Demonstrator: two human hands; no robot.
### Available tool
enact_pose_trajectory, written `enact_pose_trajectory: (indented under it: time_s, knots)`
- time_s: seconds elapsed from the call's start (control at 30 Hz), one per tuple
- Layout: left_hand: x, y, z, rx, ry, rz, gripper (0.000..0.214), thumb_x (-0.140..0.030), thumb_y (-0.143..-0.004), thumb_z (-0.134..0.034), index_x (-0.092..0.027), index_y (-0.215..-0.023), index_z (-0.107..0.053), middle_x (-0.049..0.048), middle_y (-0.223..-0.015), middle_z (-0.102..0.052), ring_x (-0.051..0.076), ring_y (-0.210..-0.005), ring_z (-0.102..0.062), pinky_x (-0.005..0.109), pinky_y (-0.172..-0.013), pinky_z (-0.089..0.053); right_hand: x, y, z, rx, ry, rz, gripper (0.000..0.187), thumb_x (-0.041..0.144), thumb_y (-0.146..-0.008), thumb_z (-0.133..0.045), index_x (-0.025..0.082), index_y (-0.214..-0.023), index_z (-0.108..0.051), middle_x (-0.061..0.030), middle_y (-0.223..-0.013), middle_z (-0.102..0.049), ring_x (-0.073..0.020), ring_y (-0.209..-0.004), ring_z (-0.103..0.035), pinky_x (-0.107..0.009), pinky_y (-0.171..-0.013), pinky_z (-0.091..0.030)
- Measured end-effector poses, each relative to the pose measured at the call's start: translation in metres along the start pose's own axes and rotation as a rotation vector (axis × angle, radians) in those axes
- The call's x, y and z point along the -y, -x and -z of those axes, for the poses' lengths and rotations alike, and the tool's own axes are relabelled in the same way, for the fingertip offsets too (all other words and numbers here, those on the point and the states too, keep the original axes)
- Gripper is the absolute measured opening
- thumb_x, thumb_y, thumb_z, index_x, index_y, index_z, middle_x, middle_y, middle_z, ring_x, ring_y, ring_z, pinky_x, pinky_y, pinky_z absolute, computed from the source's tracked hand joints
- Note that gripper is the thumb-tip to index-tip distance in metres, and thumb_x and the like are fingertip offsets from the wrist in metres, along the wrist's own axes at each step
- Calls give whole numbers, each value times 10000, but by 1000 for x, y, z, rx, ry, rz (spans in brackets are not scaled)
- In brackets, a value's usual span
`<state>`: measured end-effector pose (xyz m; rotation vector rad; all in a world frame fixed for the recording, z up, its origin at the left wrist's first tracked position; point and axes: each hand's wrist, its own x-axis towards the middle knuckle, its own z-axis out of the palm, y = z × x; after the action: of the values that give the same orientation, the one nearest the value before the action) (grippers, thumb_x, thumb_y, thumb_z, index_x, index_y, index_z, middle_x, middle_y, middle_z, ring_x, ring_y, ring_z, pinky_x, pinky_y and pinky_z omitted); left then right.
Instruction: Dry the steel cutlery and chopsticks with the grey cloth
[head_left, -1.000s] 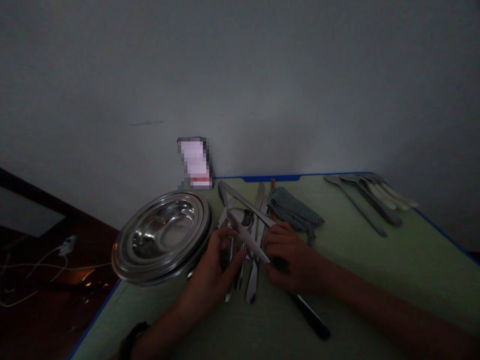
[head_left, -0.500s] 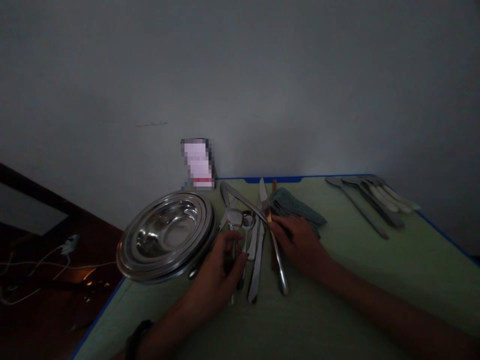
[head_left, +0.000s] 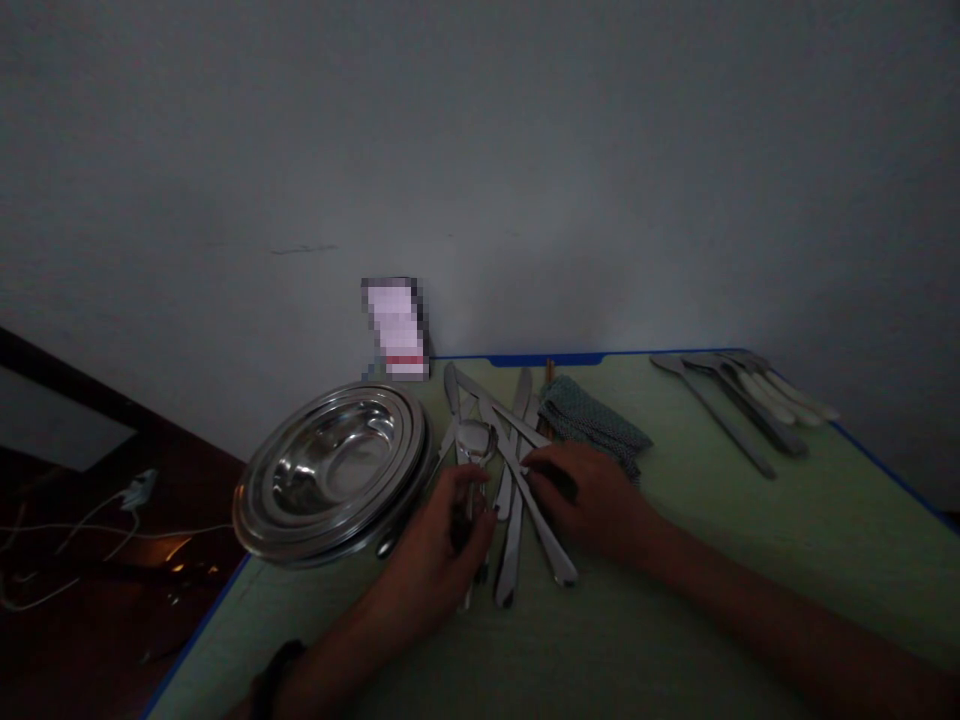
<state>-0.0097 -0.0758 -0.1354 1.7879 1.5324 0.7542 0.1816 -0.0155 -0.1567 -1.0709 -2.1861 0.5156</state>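
My left hand [head_left: 442, 530] curves over the spoon handles, thumb and fingers apart. A spoon [head_left: 475, 437] points its bowl away from me just beyond those fingers, partly over another spoon. The fingertips of my right hand [head_left: 589, 495] pinch at the middle of a table knife [head_left: 544, 530], whose handle slants toward me at the lower right. Under and around it, several more knives lie crossed, one with its handle [head_left: 510, 565] near me. My palms hide parts of the cutlery.
Stacked steel bowls or plates [head_left: 334, 470] stand at the left. A folded grey-green cloth [head_left: 592, 415] lies over chopsticks [head_left: 550, 370]. Spoons [head_left: 720, 415] and white-handled cutlery [head_left: 780, 395] rest at the right. A blurred phone [head_left: 397, 325] leans against the wall.
The knife at my right hand has turned, its blade swinging left across the others. The spoon bowl by my left hand has shifted slightly right, covering more of its neighbour.
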Motion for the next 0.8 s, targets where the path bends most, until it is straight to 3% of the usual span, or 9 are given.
enact_pose_trajectory:
  time_s: [0.17,0.33,0.47,0.6,0.7,0.8]
  knots:
    - [2,0,-1,-28,11,-11,275,-285,-856,-466,-219,-1115,-406,-19,-780,-544,144,-648,-529,261,-602,-444,2,3,2,38,-75,156,230,152,-836,-442,196,-1004,-593,-27,-910,-675,-145,-851,-596,-311,-797,-475]
    - [-4,0,2,-24,-13,-26,206,-281,-874,-432,-216,-1069,-446,-2,-816,-581,154,-708,-561,269,-647,-453,-6,0,7,-67,235,231,230,155,-839,-441,177,-1023,-578,-72,-1096,-632,-214,-1000,-538,-405,-891,-417]
    - [-7,1,5,-37,-51,-35,182,-282,-910,-348,-213,-981,-501,17,-824,-599,161,-729,-567,277,-670,-447,-20,-4,11,-149,489,74,358,178,-810,-460,133,-1161,-513,-135,-1239,-528,-284,-1103,-463,-463,-925,-378]
    - [-6,-3,4,-40,-12,-79,187,-285,-917,-338,-211,-969,-502,-8,-713,-568,145,-632,-548,256,-591,-440,-32,-10,10,-170,524,-87,404,276,-804,-480,117,-1175,-493,-167,-1160,-550,-315,-1048,-473,-495,-873,-400]
    - [-10,-13,0,-6,70,-122,197,-262,-929,-314,-203,-977,-496,-15,-709,-567,130,-636,-559,248,-608,-450,-42,-18,14,-152,429,-92,260,211,-828,-424,147,-1036,-566,-139,-1036,-598,-276,-961,-512,-460,-838,-419]
    - [-18,-28,-5,17,87,-174,205,-261,-932,-314,-204,-995,-502,-15,-745,-581,118,-629,-555,237,-600,-450,-53,-25,23,-276,164,-159,227,229,-847,-401,153,-973,-573,-112,-952,-616,-224,-890,-552,-384,-808,-435]
